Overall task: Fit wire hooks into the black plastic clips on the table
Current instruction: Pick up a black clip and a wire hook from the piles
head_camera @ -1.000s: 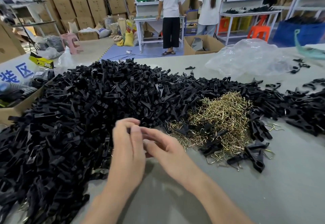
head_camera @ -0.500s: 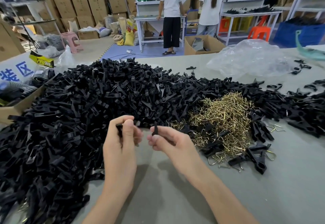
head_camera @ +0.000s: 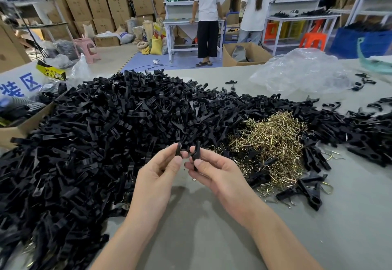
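Bright, even overhead light. Soft, faint shadows on the table [head_camera: 350, 227] at 6 o'clock. Sheen on the plastic bag [head_camera: 301, 70] at 1 o'clock. Wide-angle bending at 9 and 3 o'clock edges; slight blur at 7 o'clock.

At centre frame the left hand [head_camera: 157, 172] pinches a black clip [head_camera: 178, 148] upright, and the right hand [head_camera: 214, 170] pinches a second clip [head_camera: 196, 151] just beside it. A heap of clips [head_camera: 95, 131] covers the left and middle of the grey bench [head_camera: 339, 227]. Brass-coloured wire hooks [head_camera: 273, 140] are piled right of centre, and a clear plastic bag [head_camera: 303, 70] lies at upper right.
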